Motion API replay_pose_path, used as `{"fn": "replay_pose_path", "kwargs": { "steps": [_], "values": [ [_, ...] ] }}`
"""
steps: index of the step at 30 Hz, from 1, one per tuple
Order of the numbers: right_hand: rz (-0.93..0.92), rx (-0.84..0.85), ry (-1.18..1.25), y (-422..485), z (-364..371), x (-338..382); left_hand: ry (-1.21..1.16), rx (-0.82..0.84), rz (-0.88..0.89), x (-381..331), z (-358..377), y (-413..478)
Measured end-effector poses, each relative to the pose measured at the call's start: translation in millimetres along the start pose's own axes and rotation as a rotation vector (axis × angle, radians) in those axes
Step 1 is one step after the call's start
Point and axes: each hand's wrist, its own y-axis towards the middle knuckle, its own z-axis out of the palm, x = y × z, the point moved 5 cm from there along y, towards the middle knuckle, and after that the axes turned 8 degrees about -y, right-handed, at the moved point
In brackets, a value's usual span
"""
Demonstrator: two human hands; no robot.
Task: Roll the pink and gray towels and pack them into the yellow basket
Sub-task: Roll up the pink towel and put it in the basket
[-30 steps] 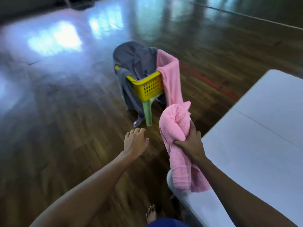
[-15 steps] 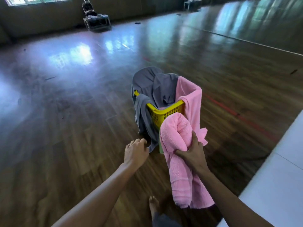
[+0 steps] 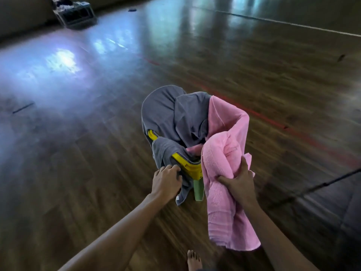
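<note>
Both hands have reached the basket (image 3: 192,168): our left hand (image 3: 166,179) now touches the gray towel (image 3: 175,116), fingers curled, grip unclear, while our right hand (image 3: 239,179) stays clenched on the unrolled pink towel (image 3: 220,192).

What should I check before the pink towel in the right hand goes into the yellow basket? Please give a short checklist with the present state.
1. Right hand grips the pink towel: ok.
2. Towel fully rolled: not ok, a long tail hangs down.
3. Yellow basket opening free: not ok, gray towels and a pink one drape over it.
4. Left hand at the basket's near rim: ok.
5. Room inside the basket: cannot tell.
</note>
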Motion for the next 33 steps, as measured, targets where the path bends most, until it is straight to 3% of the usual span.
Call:
{"fn": "replay_pose_path", "kwargs": {
  "steps": [15, 22, 26, 33],
  "values": [
    [0.254, -0.155, -0.101, 118.9, 73.7, 65.9, 0.035, 0.308, 0.182, 74.1, 17.8, 199.7],
    [0.348, -0.145, -0.215, 175.9, 105.7, 92.0, 0.13, 0.458, 0.278, 99.6, 42.6, 263.2],
    [0.273, -0.038, -0.356, 228.7, 127.7, 104.0, 0.181, 0.495, 0.275, 107.7, 59.9, 284.4],
    [0.006, 0.335, -0.856, 315.5, 212.6, 94.7, 0.185, 0.476, 0.21, 115.5, 78.1, 302.2]
  ]
}}
